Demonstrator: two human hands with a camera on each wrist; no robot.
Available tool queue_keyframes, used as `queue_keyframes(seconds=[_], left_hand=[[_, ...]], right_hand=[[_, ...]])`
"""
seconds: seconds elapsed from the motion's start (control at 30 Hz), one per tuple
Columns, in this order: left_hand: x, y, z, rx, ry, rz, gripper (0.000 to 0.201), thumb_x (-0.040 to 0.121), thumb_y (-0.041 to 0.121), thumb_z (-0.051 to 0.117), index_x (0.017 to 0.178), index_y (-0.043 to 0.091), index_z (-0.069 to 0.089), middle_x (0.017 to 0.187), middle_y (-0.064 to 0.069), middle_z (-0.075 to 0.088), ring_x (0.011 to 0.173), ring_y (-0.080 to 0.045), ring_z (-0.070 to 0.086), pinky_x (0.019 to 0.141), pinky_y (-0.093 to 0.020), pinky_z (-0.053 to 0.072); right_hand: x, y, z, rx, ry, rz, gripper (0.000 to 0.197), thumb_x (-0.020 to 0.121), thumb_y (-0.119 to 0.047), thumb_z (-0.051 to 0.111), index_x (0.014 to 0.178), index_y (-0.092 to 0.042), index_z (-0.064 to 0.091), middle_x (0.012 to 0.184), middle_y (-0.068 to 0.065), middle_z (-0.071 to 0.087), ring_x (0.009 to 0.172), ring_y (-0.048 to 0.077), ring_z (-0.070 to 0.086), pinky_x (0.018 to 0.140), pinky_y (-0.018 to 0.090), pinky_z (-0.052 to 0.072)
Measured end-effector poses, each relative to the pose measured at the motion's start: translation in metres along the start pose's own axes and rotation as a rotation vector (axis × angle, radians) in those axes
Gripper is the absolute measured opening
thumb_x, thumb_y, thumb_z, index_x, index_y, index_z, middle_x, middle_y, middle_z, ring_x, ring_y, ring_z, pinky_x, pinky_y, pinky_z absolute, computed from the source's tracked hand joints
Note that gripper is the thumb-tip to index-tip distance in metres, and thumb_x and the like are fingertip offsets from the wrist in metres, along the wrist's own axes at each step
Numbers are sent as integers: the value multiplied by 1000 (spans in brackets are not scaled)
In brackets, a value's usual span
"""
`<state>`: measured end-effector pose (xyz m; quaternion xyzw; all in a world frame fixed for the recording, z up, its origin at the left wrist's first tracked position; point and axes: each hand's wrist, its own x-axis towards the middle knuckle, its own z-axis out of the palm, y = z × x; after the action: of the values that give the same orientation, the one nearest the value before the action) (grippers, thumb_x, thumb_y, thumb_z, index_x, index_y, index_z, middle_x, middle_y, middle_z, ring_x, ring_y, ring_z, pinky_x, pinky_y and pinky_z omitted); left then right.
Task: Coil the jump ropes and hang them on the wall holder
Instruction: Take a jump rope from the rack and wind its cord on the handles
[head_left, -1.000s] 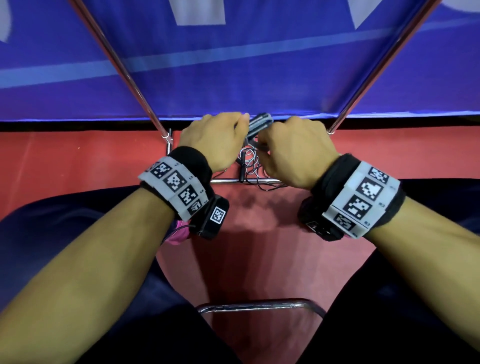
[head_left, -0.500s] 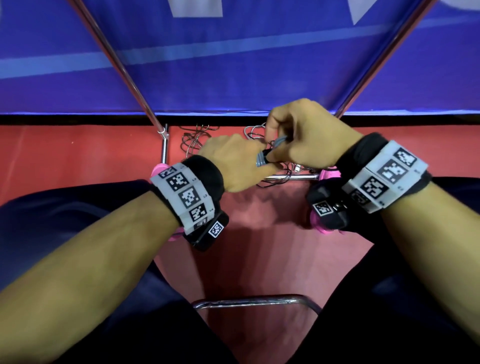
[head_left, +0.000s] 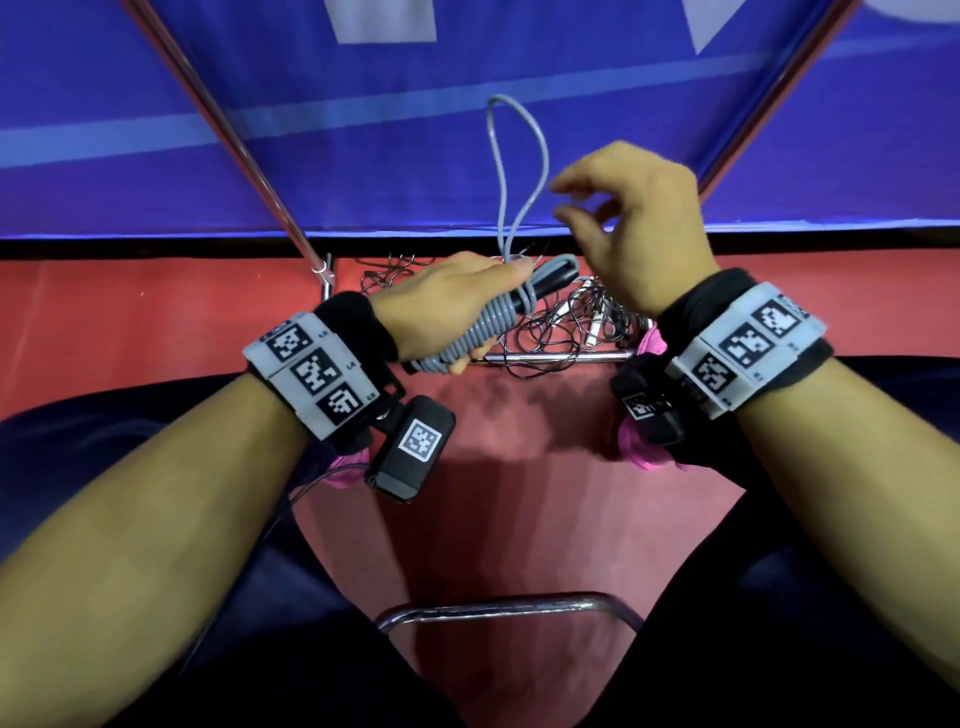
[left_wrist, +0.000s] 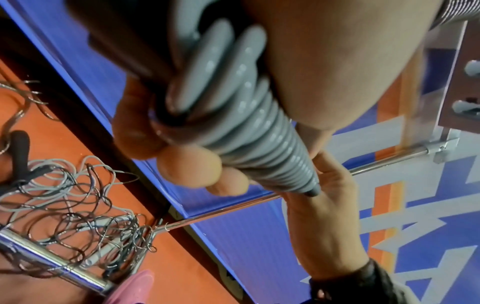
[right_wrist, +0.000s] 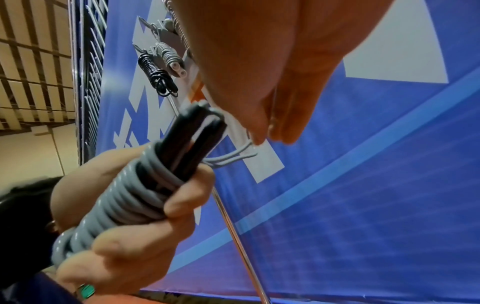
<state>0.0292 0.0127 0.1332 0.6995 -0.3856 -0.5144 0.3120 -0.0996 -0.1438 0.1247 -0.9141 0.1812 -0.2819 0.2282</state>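
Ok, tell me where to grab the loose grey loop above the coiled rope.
I'd pinch the grey loop near its top bend, from the right, where the right hand hovers. It stands free there; its base is crowded by the left hand and black handles.

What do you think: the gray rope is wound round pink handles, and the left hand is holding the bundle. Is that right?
Not quite. The handles are black, not pink; the right wrist view shows them plainly. The rest holds: the gray rope is wound round them, and the left hand is holding the bundle.
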Motion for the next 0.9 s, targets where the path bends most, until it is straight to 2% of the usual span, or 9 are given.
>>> queue_keyframes(seconds=[0.17,0.23,0.33,0.43,0.5,0.57,0.63,0.77,0.9], left_hand=[[-6,7,1,-233,-78,59,47,108,37,34,79,5,53,48,-13,54,29,-20,47,32,-19,38],[-8,8,0,-263,-105,66,50,107,37,33,81,0,54,47,-13,54,28,-21,48,31,-18,38],[-9,7,-1,-259,-115,83,52,108,36,32,83,-3,55,47,-14,53,29,-22,48,32,-19,38],[-7,3,-4,-266,-104,84,54,109,38,35,82,-3,58,48,-16,53,29,-22,48,32,-20,39],[-4,1,-8,-260,-74,92,56,103,46,43,75,1,62,49,-17,54,32,-24,50,36,-23,41],[-2,0,-12,-284,-5,98,52,95,47,46,65,9,65,50,-19,54,35,-26,50,40,-26,43],[1,-2,-14,-262,117,93,50,95,45,46,63,11,65,50,-19,55,35,-27,51,38,-25,42],[5,-7,-14,-87,324,78,55,96,45,45,70,-1,60,54,-18,61,41,-32,58,44,-32,46],[7,-8,-11,83,449,65,68,90,57,42,75,-8,56,68,-31,61,47,-37,62,48,-41,49]], right_hand=[[-7,-9,9,158,-160,-46,52,81,3,68,131,-11,62,122,-2,63,106,11,62,100,22,46],[-10,-13,15,158,-176,-88,50,83,1,65,131,-11,63,130,10,57,111,22,60,101,26,45],[-12,-17,20,156,-223,-58,27,89,-11,62,114,-12,73,130,18,44,90,22,54,88,32,46],[-16,-14,24,105,-312,-41,26,90,-14,53,105,-13,74,152,21,31,128,32,44,109,44,36],[-18,-17,25,118,-410,-36,43,89,-23,39,115,-4,67,146,17,46,137,35,42,114,54,31],[-20,-24,25,135,-472,-6,44,93,-29,34,109,0,63,113,18,65,108,35,60,101,55,43],[-22,-28,27,192,-459,86,31,97,-25,36,97,-4,60,89,14,64,82,33,58,82,51,48],[-17,-37,28,468,-352,377,20,93,-24,44,102,-14,59,81,8,63,72,28,55,69,41,50],[-14,-45,24,832,-240,709,16,80,-27,58,79,-19,44,56,-3,51,43,11,34,44,22,28]])
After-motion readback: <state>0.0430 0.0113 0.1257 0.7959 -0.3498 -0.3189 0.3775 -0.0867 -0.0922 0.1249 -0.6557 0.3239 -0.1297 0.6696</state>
